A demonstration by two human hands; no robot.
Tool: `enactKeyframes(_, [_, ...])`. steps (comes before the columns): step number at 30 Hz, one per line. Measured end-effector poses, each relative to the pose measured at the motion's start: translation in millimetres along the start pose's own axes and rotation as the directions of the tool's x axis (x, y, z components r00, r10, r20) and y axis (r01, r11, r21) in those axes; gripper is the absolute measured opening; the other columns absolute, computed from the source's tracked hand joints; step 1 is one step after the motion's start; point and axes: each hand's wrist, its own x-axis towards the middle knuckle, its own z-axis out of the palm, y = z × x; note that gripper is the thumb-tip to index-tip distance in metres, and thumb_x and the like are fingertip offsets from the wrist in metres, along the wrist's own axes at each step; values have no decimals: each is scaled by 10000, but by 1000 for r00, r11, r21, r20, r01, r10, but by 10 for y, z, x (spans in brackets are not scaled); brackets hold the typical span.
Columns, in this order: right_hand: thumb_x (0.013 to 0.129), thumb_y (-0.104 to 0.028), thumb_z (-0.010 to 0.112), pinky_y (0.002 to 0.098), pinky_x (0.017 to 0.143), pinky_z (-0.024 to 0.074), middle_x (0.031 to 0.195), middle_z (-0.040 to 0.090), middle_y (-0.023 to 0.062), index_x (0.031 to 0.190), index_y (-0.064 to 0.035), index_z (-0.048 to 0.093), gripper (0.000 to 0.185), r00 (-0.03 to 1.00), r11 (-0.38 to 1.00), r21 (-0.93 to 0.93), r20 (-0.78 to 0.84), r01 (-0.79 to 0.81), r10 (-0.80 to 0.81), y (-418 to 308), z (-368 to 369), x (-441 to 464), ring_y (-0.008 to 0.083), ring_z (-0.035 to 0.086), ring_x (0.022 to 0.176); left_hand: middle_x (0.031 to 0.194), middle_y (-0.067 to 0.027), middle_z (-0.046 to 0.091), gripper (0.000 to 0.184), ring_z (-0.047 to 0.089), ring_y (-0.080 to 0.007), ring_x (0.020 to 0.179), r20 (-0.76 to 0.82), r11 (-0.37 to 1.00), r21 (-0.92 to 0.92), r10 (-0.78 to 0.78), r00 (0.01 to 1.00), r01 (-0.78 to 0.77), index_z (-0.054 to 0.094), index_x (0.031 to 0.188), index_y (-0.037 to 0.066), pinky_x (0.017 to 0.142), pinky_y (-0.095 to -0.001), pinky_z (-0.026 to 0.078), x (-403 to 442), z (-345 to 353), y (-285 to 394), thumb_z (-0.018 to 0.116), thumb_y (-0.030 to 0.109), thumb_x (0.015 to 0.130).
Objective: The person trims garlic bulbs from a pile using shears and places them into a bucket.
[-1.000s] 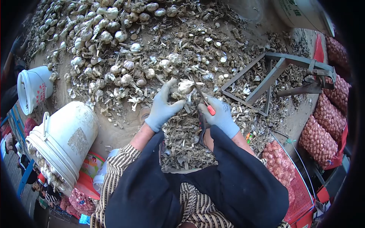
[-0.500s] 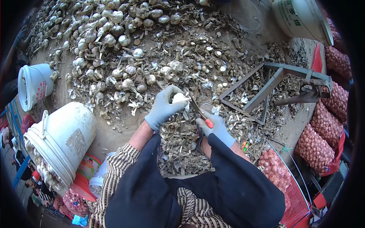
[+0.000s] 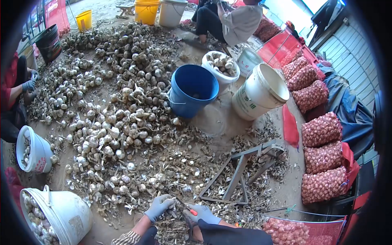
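Near the bottom middle, my left hand (image 3: 160,206), in a grey glove, has its fingers curled. A white bulb no longer shows in them, and whatever they hold is hard to make out. Just to the right, my right hand (image 3: 204,214), also gloved, grips a knife (image 3: 193,212) by its red handle. The blade slants up and left toward my left hand. Beyond both hands spreads a heap of garlic bulbs (image 3: 110,132) with stems on. Cut stems and dry trimmings (image 3: 173,230) cover the ground around and beneath my hands.
A tipped white bucket of garlic (image 3: 67,216) lies at left, with a smaller white bucket (image 3: 38,151) above it. A metal frame (image 3: 234,177) stands right of my hands. Blue bucket (image 3: 192,92), filled mesh sacks (image 3: 324,183) and a seated co-worker (image 3: 241,22) are farther off.
The view has tilted up, so my hands sit lower and more of the heap, buckets and people show. The white bulb in my left hand is no longer visible. My right hand keeps the knife.
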Motion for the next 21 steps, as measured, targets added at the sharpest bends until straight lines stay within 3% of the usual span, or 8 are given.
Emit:
enactKeyframes(4, [993,-379,593,424,834,526,1033,692,167,1320,-143,614,403,987,966,214,100,-148,129,-26,12,-32,366,667,981,742,24,602,206,530,-50,666,54,992,-24,122,991,-120,641,905,21,608,-228,435,3,-15,79,585,190,1007])
enactKeyframes(7, [1033,-339,596,365,613,537,875,665,104,1411,-111,559,443,970,968,-76,-40,237,-241,42,16,52,205,686,780,736,10,600,203,552,-74,650,40,986,-157,58,998,-51,661,922,19,601,-246,473,-19,-37,-5,579,185,1007])
enactKeyframes(11, [1033,-347,553,389,668,528,870,695,154,1407,-82,560,459,956,932,-236,-36,276,-292,-19,-5,114,325,684,740,733,8,607,223,578,-81,643,73,978,-202,-32,997,46,679,948,8,616,-254,511,-163,10,106,575,196,1008])
enactKeyframes(15, [996,-451,620,377,642,500,734,670,113,1303,-137,657,440,982,934,353,-151,-52,112,66,70,155,209,653,678,750,4,638,217,586,-76,664,55,984,-171,64,996,-54,701,965,8,633,-231,485,-219,-205,-30,593,192,1006])
enactKeyframes(18, [984,-313,678,334,623,494,731,666,77,1171,-38,680,333,972,762,647,-173,-9,159,73,64,208,128,632,698,1075,-81,731,322,693,-175,929,-314,927,257,348,884,-274,722,1096,-2,818,-328,556,-115,-698,-274,739,252,899])
enactKeyframes(19, [981,-294,651,318,609,494,704,665,57,1012,-33,712,270,943,875,396,-285,278,-170,769,421,386,110,629,685,1112,-98,727,340,698,-184,954,-234,872,401,395,888,-282,718,1121,16,817,-333,556,-27,-1023,-377,755,230,859])
enactKeyframes(20, [977,-284,617,321,600,494,659,655,57,906,-25,727,290,975,761,648,-184,27,121,352,306,240,112,630,654,1056,-83,726,358,695,-179,923,-258,731,623,529,809,-280,709,1137,16,800,-325,556,-57,-1076,-102,748,197,831])
enactKeyframes(21, [982,-296,590,322,598,494,626,647,55,862,-26,740,331,987,820,572,-145,32,63,356,301,229,117,626,628,998,-107,730,350,702,-214,878,-293,823,527,410,864,-211,706,1123,3,780,-345,557,-123,-1054,255,726,173,818])
